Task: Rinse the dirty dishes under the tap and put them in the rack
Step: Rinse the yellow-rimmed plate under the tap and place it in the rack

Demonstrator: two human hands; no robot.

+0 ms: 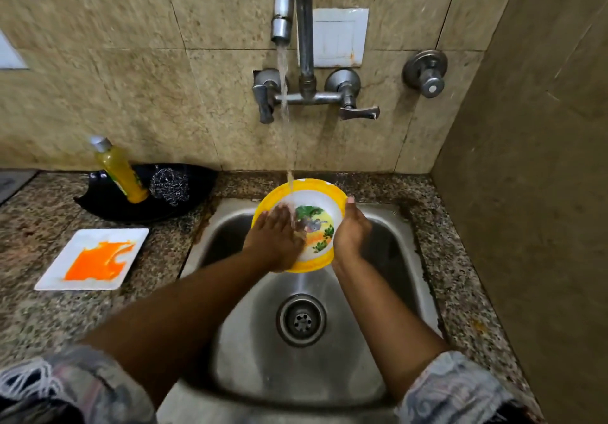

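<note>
A round yellow-rimmed plate (316,193) with a coloured picture in its middle is held tilted over the steel sink (329,358). Water runs from the wall tap (281,25) onto the plate's upper part. My right hand (351,233) grips the plate's right edge, thumb on the rim. My left hand (274,236) lies flat on the plate's face, fingers spread in the stream. On the counter to the left lies a square white plate (59,272) smeared with orange sauce.
A black dish (108,206) at the back left holds a yellow soap bottle (120,170) and a steel scrubber (170,185). The granite counter (29,318) surrounds the sink. A side wall (533,193) stands close on the right. No rack is in view.
</note>
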